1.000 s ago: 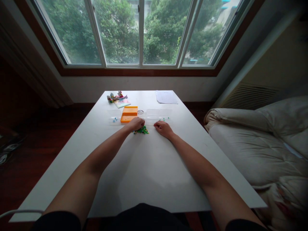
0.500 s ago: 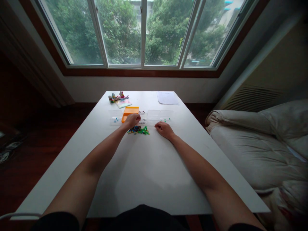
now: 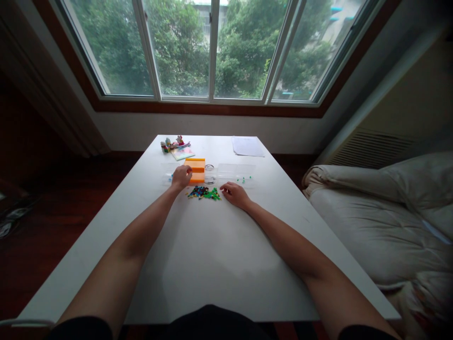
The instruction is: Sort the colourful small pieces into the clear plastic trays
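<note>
A pile of small coloured beads [image 3: 203,192], dark and blue on the left and green on the right, lies on the white table. My left hand [image 3: 181,177] is over the left side of an orange box [image 3: 198,177], its fingers curled together; anything between them is too small to make out. Beside the green end of the pile rests my right hand [image 3: 235,194], fingers stretched loosely toward the beads, with nothing visible in them. Behind it stands a clear tray [image 3: 226,171] with a few green beads [image 3: 244,179]. Another clear tray [image 3: 166,178] is partly hidden by my left hand.
Small figurines [image 3: 173,143] and a colourful booklet [image 3: 183,153] sit at the table's far left. White paper sheets [image 3: 247,146] lie at the far right. Round clear dishes or rings [image 3: 210,180] are beside the orange box. A cushioned sofa [image 3: 354,212] stands to the right.
My left hand has moved left, from the box's front right to its left side. My right hand has shifted left toward the green beads, and its fingers have extended.
</note>
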Demonstrator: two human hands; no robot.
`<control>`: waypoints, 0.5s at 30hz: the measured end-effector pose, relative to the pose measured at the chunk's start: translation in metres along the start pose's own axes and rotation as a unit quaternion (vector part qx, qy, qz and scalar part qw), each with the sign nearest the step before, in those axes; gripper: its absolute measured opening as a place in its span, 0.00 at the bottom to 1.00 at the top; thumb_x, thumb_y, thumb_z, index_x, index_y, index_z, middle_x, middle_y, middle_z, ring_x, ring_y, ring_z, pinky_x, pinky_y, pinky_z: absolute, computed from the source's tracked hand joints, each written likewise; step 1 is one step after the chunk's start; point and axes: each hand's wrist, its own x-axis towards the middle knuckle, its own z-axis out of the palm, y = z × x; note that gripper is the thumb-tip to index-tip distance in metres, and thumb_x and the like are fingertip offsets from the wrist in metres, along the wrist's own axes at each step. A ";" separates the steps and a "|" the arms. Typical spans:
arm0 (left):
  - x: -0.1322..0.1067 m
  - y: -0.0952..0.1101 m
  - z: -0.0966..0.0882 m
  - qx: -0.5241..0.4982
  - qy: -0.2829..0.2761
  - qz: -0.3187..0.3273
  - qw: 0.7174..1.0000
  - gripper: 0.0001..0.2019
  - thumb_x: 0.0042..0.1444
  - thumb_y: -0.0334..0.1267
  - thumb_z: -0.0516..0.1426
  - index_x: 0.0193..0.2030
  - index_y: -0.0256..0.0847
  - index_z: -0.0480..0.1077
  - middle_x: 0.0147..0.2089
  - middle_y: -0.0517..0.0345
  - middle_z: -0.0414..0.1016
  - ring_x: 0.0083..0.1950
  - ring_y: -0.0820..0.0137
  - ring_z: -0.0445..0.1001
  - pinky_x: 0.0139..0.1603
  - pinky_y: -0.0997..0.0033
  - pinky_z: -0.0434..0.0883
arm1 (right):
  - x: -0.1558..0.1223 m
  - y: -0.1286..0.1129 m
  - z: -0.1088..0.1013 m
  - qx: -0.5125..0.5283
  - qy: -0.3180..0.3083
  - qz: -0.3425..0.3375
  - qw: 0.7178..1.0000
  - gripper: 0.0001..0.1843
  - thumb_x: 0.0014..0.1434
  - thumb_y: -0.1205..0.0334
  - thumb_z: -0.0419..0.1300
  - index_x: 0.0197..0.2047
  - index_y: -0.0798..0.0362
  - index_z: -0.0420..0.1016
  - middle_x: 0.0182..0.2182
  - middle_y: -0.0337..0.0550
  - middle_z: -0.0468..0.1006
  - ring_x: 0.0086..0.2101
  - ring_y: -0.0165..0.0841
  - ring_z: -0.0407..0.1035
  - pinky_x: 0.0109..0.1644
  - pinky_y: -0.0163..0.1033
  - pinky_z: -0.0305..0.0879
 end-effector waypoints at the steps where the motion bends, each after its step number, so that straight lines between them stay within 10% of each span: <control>1: -0.002 0.001 -0.001 -0.001 0.004 0.005 1.000 0.09 0.60 0.35 0.54 0.41 0.41 0.75 0.41 0.50 0.77 0.44 0.62 0.73 0.47 0.65 0.70 | 0.002 -0.001 0.002 -0.009 0.000 0.004 1.000 0.12 0.63 0.66 0.58 0.47 0.49 0.79 0.37 0.41 0.76 0.33 0.29 0.67 0.42 0.33 0.61; 15: -0.038 0.011 -0.006 -0.043 0.015 0.030 0.999 0.11 0.62 0.34 0.51 0.42 0.42 0.75 0.43 0.52 0.77 0.47 0.63 0.72 0.53 0.64 0.69 | 0.027 -0.009 0.013 -0.082 -0.056 -0.018 0.995 0.10 0.67 0.62 0.57 0.47 0.47 0.79 0.41 0.42 0.75 0.37 0.30 0.70 0.41 0.32 0.60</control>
